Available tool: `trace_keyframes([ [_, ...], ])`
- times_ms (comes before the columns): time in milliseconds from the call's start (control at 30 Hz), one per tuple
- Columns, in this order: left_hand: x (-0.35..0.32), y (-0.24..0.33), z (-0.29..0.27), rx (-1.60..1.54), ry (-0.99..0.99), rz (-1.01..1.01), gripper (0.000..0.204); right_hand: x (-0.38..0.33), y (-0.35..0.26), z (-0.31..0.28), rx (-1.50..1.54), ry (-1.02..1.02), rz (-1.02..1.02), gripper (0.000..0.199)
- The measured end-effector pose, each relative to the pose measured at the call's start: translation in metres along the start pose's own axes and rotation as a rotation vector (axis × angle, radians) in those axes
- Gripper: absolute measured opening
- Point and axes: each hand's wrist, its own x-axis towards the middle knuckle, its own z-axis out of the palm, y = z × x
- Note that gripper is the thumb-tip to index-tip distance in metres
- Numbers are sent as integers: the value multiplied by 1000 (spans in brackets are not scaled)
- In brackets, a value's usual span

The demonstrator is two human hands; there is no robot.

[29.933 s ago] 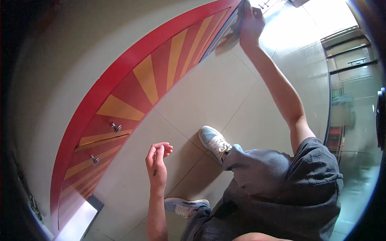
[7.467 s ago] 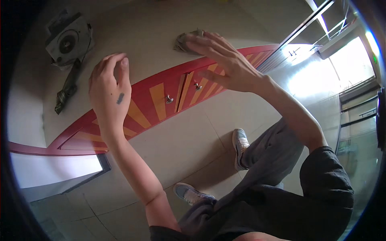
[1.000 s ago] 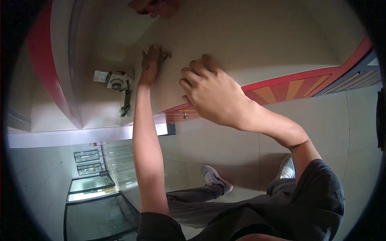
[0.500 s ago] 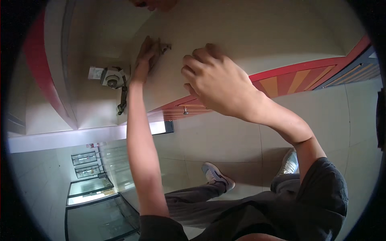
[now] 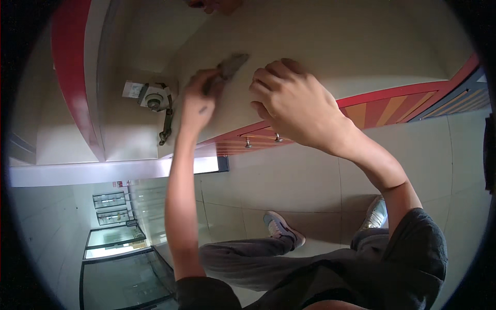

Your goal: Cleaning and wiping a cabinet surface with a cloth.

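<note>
Grey cloth (image 5: pixel 231 64) pinched in the left hand (image 5: pixel 199 103) on the cream counter (image 5: pixel 361 41).
Right hand (image 5: pixel 294 106) loosely curled, empty, knuckles resting on it.

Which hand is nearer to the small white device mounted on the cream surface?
Left. The left hand, holding a grey cloth, is just right of the white device. The right hand rests on the cream surface, farther right.

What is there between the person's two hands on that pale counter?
In the head view, only a bare strip of the pale counter top lies between the left hand, which holds a grey cloth, and the right hand.
</note>
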Motion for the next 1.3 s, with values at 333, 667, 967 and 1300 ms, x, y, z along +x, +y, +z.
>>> trace_keyframes([
  [333, -107, 87, 4, -509, 209, -295, 27, -1, -10, -12, 230, -62, 130, 35],
  [667, -173, 63, 55, -606, 134, -361, 21, -21, -44, -1, 406, -108, -225, 39],
  [967, -177, 57, 49, -764, 48, -258, 35, -27, -55, 7, 240, -134, -199, 28],
  [1300, -183, 54, 34, -639, 285, -98, 35, -13, -39, -23, 862, -214, -59, 17],
])
